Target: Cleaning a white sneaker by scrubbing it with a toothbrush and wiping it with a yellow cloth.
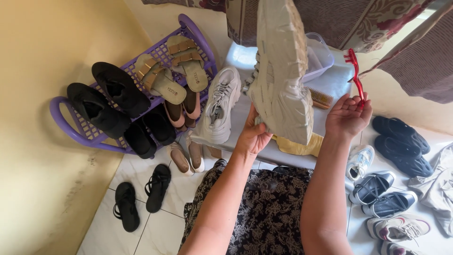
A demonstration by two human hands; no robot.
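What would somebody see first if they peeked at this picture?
The big chunky grey sneaker held sole-up in the middle by the left hand grabs the eye. Beside it, the right hand grips a thin red plastic brush. At left, a purple plastic shoe rack holds sandals.

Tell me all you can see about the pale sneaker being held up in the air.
The sneaker is a chunky, off-white shoe, held upright with its thick, grooved sole facing the camera, toe end up. The sole looks like rubber, dull and greyish. The left hand grips its lower end from beneath. It hangs above a pale tabletop, apart from its matching sneaker lying there.
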